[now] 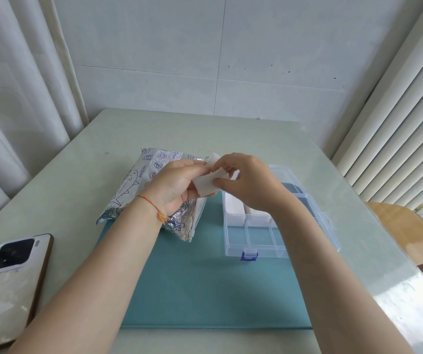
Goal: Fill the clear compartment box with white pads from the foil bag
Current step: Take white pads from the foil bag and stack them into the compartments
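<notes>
Both hands were raised over the table [269,139], between the bag [138,180] and the box [269,236]. A small stack of white pads [206,186] was being pinched from both sides: the left hand [177,182] had its fingers curled under and around it, and the right hand [246,180] had thumb and fingertips clamped on the upper edge. So neither hand was loose. The bag was lying on its side, half on the teal mat [192,290], its opening turned toward the box. The box sat open on the mat, lid flipped back, with white pads already seen in two far compartments and the near ones bare. A phone [11,277] was parked face down at the left edge.
</notes>
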`<state>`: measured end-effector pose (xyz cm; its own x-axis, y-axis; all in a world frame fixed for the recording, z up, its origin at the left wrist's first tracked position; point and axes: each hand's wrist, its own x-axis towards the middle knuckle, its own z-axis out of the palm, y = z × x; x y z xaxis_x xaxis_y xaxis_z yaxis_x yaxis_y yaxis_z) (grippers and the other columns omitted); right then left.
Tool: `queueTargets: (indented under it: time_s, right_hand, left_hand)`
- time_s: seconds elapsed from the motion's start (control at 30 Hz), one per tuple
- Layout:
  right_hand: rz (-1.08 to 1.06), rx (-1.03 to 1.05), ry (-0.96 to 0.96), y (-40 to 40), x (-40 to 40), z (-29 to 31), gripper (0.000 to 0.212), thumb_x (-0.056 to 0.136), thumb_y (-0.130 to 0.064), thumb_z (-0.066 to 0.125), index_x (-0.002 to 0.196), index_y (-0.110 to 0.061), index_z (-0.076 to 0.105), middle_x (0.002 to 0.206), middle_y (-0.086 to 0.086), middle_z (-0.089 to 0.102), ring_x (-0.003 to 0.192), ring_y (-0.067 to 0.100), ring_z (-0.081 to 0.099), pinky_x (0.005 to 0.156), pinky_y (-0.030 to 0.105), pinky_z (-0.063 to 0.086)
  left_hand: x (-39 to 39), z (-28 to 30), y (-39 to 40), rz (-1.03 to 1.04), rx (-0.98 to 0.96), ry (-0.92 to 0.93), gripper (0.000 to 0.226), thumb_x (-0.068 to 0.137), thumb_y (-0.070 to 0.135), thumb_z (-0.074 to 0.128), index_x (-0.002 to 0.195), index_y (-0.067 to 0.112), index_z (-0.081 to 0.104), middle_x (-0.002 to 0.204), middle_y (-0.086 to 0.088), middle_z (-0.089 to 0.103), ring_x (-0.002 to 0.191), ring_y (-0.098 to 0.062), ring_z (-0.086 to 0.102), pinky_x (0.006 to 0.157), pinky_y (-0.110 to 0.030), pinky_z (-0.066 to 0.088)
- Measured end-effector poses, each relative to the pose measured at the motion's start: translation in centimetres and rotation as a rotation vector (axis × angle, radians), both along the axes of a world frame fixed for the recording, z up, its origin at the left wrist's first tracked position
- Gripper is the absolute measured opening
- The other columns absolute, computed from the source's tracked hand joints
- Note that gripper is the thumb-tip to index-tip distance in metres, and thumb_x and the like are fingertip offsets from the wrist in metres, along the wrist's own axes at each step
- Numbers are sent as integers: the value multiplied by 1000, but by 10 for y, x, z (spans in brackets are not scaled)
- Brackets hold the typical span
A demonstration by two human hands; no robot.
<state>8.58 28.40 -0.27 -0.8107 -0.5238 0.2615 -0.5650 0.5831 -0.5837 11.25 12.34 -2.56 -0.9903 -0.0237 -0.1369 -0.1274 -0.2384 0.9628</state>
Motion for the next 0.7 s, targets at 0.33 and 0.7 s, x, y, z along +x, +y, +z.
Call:
queueTargets:
  time_s: [0.33,0.7]
  right_hand:
    - [-16,-59,-118,5,2,8,16,89,-11,57,98,-19,69,74,-2,66,66,15,58,62,27,49]
    - [-135,-215,9,1,-2,3,24,85,-15,68,79,-20,46,70,-7,50,57,5,41,53,14,36]
  left_hand:
    - [2,4,2,51,-270,68,7,93,4,58,92,8,64,85,-8,66,74,-20,66,62,-33,60]
    - [6,12,4,-72,-58,59,25,97,17,54,109,-4,61,97,-26,69,83,-37,71,71,-38,60]
